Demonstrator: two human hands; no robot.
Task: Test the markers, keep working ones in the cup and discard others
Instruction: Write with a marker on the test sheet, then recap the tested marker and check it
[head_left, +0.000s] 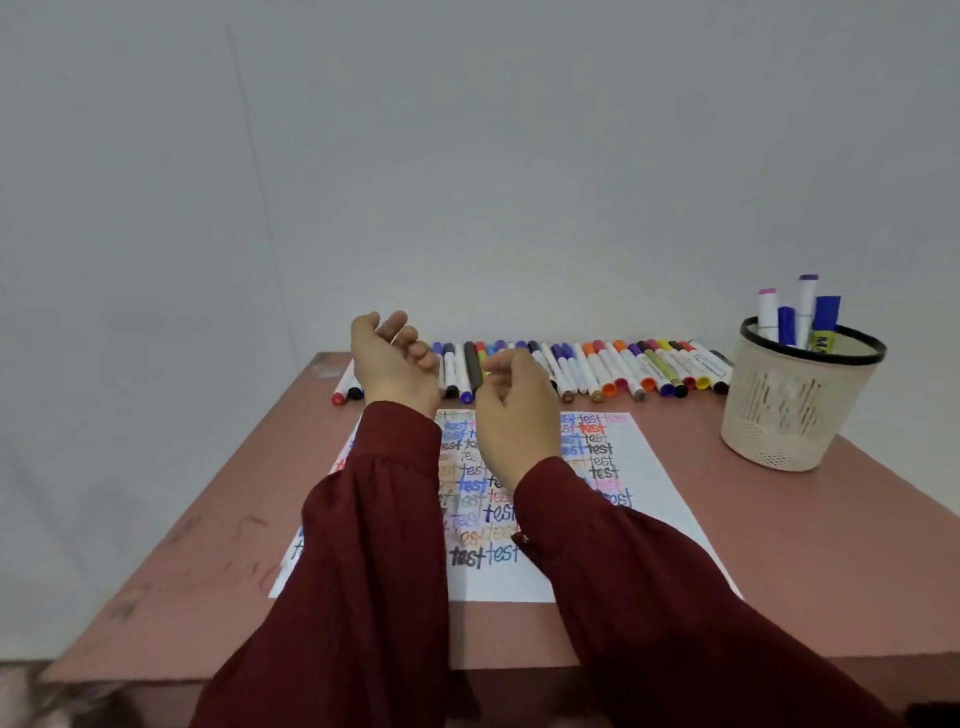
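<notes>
A long row of capped markers (597, 371) in many colours lies along the far edge of the table. At the right stands a beige mesh cup (795, 410) with several markers (805, 312) upright in it. A white sheet of paper (649, 499) covered with the word "test" in many colours lies in the middle. My left hand (392, 361) and my right hand (511, 410) hover above the paper's far end, just in front of the marker row. Both have loosely curled fingers and hold nothing.
The pinkish table (805, 561) ends at a plain grey wall behind the markers. Its left edge drops off beside my left sleeve. Dark red sleeves cover part of the paper.
</notes>
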